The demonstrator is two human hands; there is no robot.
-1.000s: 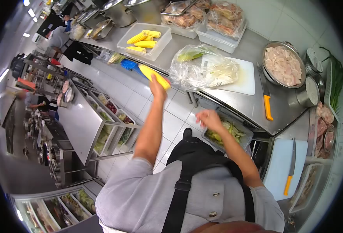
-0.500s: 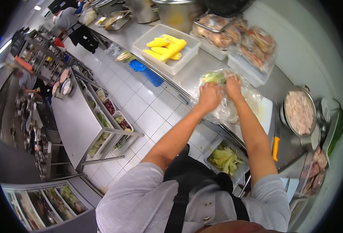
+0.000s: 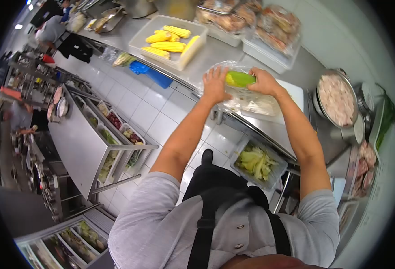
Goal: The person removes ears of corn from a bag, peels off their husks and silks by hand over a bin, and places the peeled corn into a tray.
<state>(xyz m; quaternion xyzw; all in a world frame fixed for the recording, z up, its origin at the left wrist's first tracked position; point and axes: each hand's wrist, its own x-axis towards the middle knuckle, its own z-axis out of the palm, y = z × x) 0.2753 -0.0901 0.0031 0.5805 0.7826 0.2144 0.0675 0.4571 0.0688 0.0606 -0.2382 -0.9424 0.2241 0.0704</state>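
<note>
An ear of corn [image 3: 240, 79], still in pale green husk, lies crosswise above a clear plastic bag [image 3: 235, 104]. My right hand [image 3: 265, 83] grips its right end, thumb and fingers around it. At the other end is my left hand [image 3: 215, 84], fingers spread and thumb apart, resting against the plastic. Under and beside the bag is a white cutting board [image 3: 291, 95]. Farther along the counter, a translucent tub [image 3: 196, 48] holds several peeled yellow corn cobs [image 3: 167, 46].
A metal bowl of pale cut meat [image 3: 336, 101] stands at the right. Bagged meat [image 3: 278, 27] sits on lidded tubs behind. Below the counter edge is a bin of husks [image 3: 256, 163]. A steel table [image 3: 79, 143] stands left; a co-worker [image 3: 65, 38] bends farther back.
The corn ear now shows outside the crumpled plastic, held at its right end. My hands have moved apart, the left one spreading its fingers. The camera view has shifted.
</note>
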